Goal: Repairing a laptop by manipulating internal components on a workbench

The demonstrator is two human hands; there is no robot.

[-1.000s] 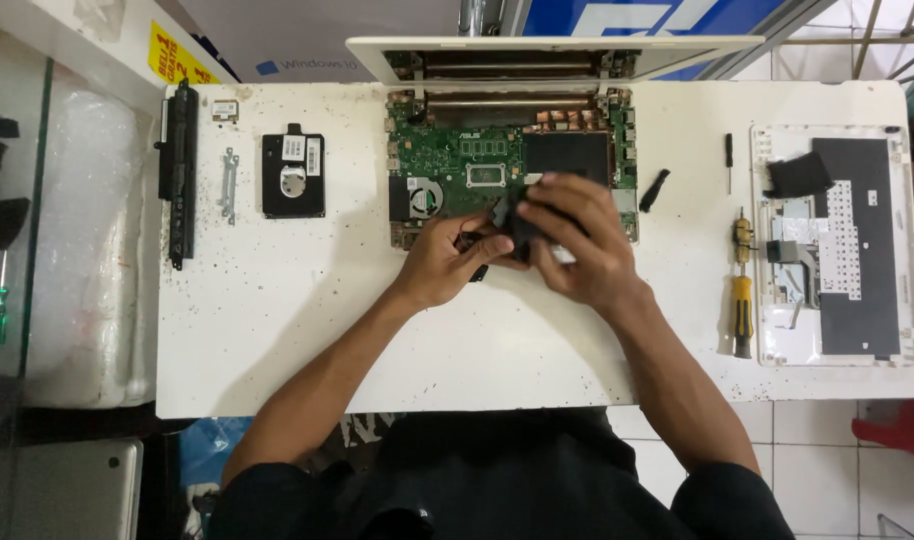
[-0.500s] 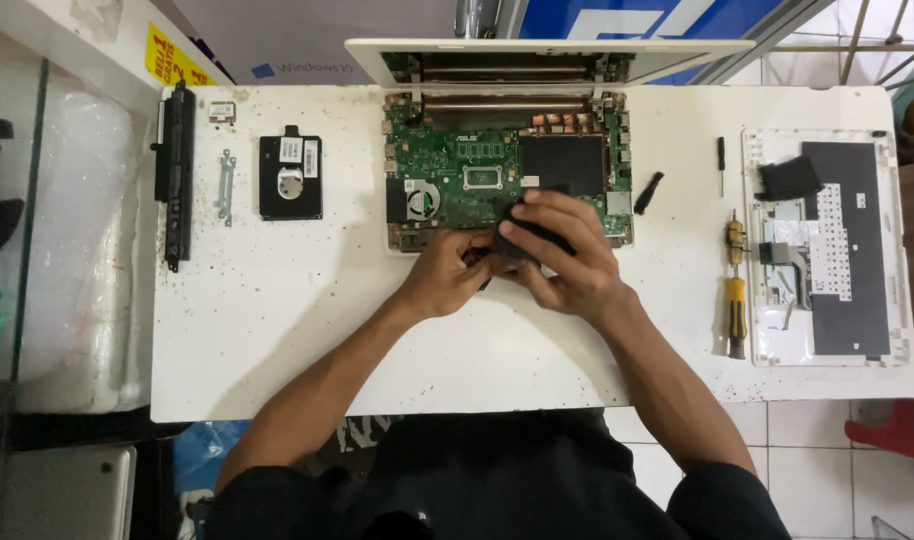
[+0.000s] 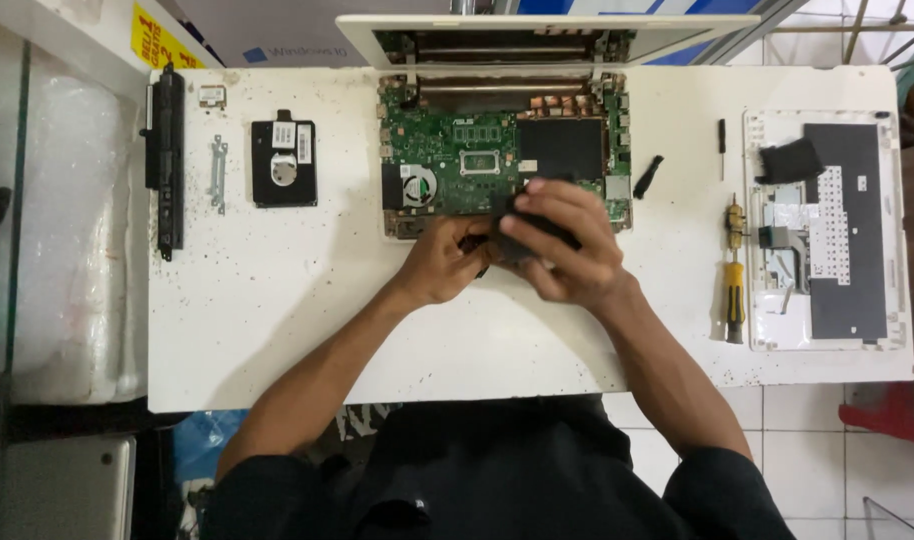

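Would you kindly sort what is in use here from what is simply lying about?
In use: left hand, right hand, small black part held between them, opened laptop base.

Lying about: hard drive, battery bar, metal bracket, yellow screwdriver, keyboard cover.

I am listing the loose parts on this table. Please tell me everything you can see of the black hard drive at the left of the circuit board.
The hard drive is a flat black rectangle, lying flat on the white table. It carries white labels on top and a round pale patch in the middle; a small tab sticks out at its far edge. It lies between a small metal bracket and the green circuit board, apart from both. No hand touches it.
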